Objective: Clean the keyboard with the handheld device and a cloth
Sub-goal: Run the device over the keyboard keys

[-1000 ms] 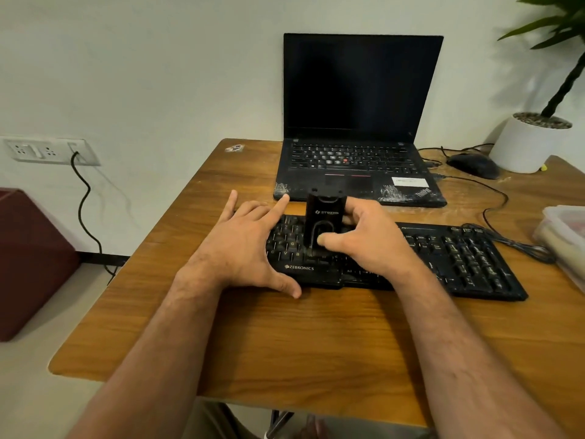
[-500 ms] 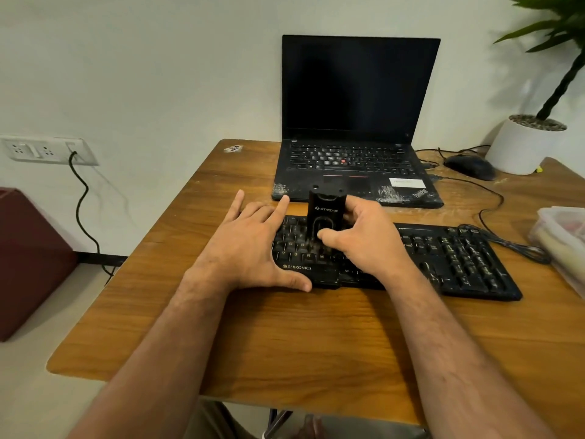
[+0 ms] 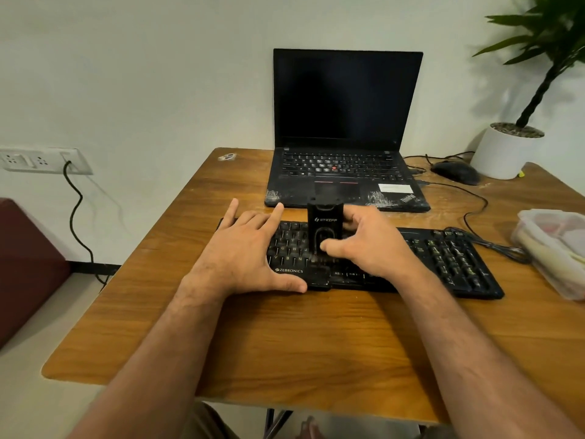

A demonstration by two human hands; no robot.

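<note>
While the left hand [image 3: 243, 255] lies flat, fingers spread, on the keyboard's [image 3: 443, 258] left end, the right hand [image 3: 364, 245] grips the upright black device [image 3: 324, 223] on the keys, mid-tabletop [image 3: 285, 337], before the laptop [image 3: 345, 128].

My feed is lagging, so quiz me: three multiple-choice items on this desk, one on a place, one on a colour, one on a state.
1. Where is the handheld device?
A. on the keyboard
B. on the laptop
C. on the floor

2. The plant pot is:
A. red
B. white
C. black

3. The left hand is:
A. gripping the device
B. flat on the keyboard
C. off the table

Answers: 1 A, it stands upright on the keys in the right hand; 2 B, the pot is plain white; 3 B, its fingers lie spread.
</note>
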